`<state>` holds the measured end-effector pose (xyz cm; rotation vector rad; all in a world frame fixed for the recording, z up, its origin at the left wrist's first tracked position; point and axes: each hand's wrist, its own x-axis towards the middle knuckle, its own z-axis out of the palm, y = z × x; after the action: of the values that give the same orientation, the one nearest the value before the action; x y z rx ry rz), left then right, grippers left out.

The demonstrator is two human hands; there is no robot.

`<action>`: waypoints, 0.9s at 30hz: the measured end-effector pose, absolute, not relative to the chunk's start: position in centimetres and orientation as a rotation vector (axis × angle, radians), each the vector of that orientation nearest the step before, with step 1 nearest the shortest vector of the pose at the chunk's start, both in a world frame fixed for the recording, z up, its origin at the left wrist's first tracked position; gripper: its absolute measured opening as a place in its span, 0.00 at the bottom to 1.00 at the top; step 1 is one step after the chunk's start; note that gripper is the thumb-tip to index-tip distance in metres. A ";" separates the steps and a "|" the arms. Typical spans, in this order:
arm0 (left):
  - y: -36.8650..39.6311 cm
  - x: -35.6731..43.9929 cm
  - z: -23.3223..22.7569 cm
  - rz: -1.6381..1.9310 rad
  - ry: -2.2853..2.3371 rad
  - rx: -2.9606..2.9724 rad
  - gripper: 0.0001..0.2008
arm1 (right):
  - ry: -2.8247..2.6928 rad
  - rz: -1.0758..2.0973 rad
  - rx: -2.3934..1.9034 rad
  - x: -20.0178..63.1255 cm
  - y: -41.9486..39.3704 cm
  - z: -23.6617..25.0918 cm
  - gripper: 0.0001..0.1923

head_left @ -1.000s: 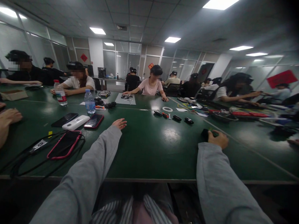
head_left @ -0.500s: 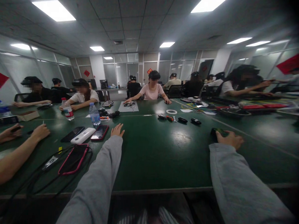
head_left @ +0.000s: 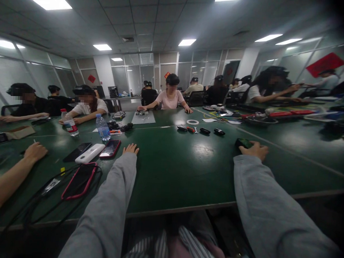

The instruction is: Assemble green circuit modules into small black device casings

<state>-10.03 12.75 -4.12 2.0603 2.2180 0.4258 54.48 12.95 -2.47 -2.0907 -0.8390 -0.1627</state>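
Partly, right hand hides dark object

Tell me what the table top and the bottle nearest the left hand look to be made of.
Table top: a hard, smooth green surface, probably laminate or painted board; ceiling lights glare off it. Bottle: clear thin plastic, likely; it is see-through, with a blue label and cap. Left hand lies flat on the table.

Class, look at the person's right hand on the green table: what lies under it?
Under the right hand a small dark object with a green sheen pokes out on the green table. The fingers cover its near part, so its full shape is hidden.
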 end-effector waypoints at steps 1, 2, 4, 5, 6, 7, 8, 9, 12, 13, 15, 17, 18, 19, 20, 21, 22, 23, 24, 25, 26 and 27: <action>12.7 -10.0 -4.1 0.437 2.212 2.057 0.28 | -0.847 -0.148 -2.093 54.6 13.0 -2.5 0.29; 12.6 -10.0 -4.0 0.452 2.202 2.057 0.28 | -0.862 -0.129 -2.097 54.7 13.0 -2.5 0.29; 12.4 -10.0 -3.8 0.476 2.182 2.054 0.27 | -0.903 -0.096 -2.106 54.8 13.0 -2.5 0.29; 12.3 -9.9 -3.7 0.485 2.175 2.052 0.27 | -0.923 -0.087 -2.110 54.8 13.0 -2.5 0.28; 12.2 -9.9 -3.6 0.493 2.167 2.052 0.26 | -0.940 -0.084 -2.114 54.8 13.0 -2.5 0.28; 12.1 -9.9 -3.4 0.500 2.161 2.051 0.26 | -0.954 -0.085 -2.116 54.7 13.0 -2.5 0.27; 12.0 -9.8 -3.3 0.507 2.158 2.050 0.25 | -0.963 -0.090 -2.117 54.6 12.9 -2.4 0.27; 11.9 -9.8 -3.3 0.515 2.155 2.050 0.24 | -0.966 -0.098 -2.115 54.4 12.9 -2.4 0.27; 11.8 -9.8 -3.2 0.534 2.158 2.039 0.24 | -0.970 -0.117 -2.118 54.1 12.7 -2.3 0.26; 11.7 -9.7 -3.2 0.548 2.158 2.032 0.24 | -0.982 -0.117 -2.125 54.0 12.7 -2.3 0.27; 11.6 -9.6 -3.2 0.579 2.143 2.023 0.24 | -1.031 -0.109 -2.148 53.8 12.7 -2.4 0.29; 11.5 -9.6 -3.1 0.595 2.136 2.020 0.24 | -1.097 -0.103 -2.170 53.5 12.8 -2.4 0.30; 11.5 -9.5 -3.1 0.587 2.139 2.021 0.24 | -1.131 -0.101 -2.179 53.2 12.8 -2.4 0.30; 11.6 -9.5 -3.1 0.568 2.145 2.021 0.24 | -1.162 -0.102 -2.185 52.8 12.9 -2.4 0.30; 11.6 -9.5 -3.1 0.546 2.151 2.021 0.25 | -1.193 -0.107 -2.191 52.2 13.0 -2.4 0.29; 11.7 -9.5 -3.1 0.526 2.158 2.015 0.25 | -1.228 -0.115 -2.194 51.4 13.0 -2.4 0.29; 11.8 -9.5 -3.2 0.513 2.159 2.010 0.25 | -1.268 -0.126 -2.195 50.5 13.0 -2.3 0.29; 11.9 -9.5 -3.2 0.511 2.158 2.006 0.25 | -1.313 -0.142 -2.193 49.3 13.0 -2.2 0.29; 12.0 -9.6 -3.3 0.518 2.157 2.005 0.25 | -1.373 -0.153 -2.186 48.0 13.0 -2.1 0.29; 12.0 -9.6 -3.4 0.527 2.155 2.006 0.25 | -1.443 -0.162 -2.171 46.4 13.0 -2.0 0.28; 12.1 -9.7 -3.5 0.539 2.153 2.011 0.25 | -1.522 -0.171 -2.144 44.7 13.0 -1.9 0.28; 12.1 -9.7 -3.5 0.548 2.153 2.014 0.25 | -1.598 -0.175 -2.109 42.8 13.0 -1.9 0.28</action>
<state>-9.69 12.09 -3.53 2.0141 2.1534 0.5482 42.85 12.98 -1.90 -2.1094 -1.5976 -0.1754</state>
